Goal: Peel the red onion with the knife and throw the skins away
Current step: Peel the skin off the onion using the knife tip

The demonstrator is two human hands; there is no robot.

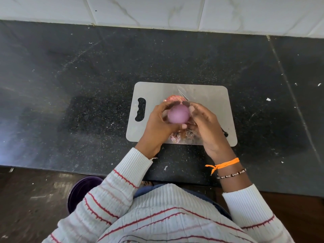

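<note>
The red onion (178,114), its smooth purple surface bare on top, is held above the steel cutting board (154,92). My left hand (157,123) grips it from the left with fingers curled round it. My right hand (206,123) is against its right side, thumb under the onion, fingers curled round the knife. The knife's blade tip (183,94) sticks out past my fingers toward the wall, and its dark handle end (225,133) shows at the hand's right edge. Loose skins lie on the board beyond the onion (172,98) and under my hands (182,136).
The board lies on a dark granite counter (87,85) speckled with small scraps, with a white tiled wall (157,11) behind. A purple bin (81,192) stands on the floor at the lower left, below the counter's front edge.
</note>
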